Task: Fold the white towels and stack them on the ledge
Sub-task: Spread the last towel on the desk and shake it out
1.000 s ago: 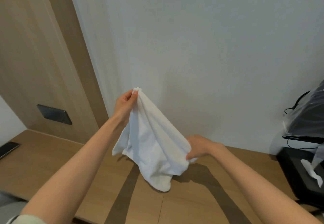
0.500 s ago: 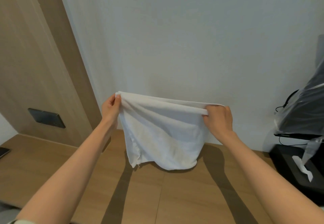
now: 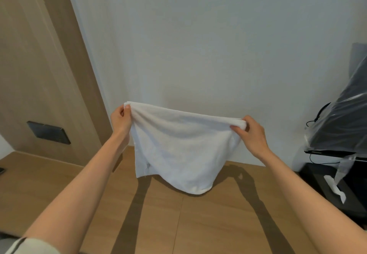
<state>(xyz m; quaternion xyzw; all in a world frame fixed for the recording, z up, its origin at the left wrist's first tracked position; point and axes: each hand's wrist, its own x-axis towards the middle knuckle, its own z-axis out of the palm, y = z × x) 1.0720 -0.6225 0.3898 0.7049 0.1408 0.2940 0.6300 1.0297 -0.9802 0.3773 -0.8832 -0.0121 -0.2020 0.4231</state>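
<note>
A white towel (image 3: 178,146) hangs spread in the air in front of the white wall, its top edge stretched nearly level. My left hand (image 3: 120,121) pinches its upper left corner. My right hand (image 3: 251,132) pinches its upper right corner. The towel's lower edge sags, and its lowest fold reaches down to the wooden ledge (image 3: 208,224) or just above it. I cannot tell whether it touches. No other towel is in view.
A wood-panelled wall with a dark switch plate (image 3: 48,132) stands at the left. At the right, a black object wrapped in clear plastic (image 3: 341,120) sits above a black tissue box (image 3: 327,186) with a white tissue sticking out.
One second ago the towel hung bunched from my raised left hand, my right hand low on it. My right hand rose to the other corner and the top edge is stretched out.
</note>
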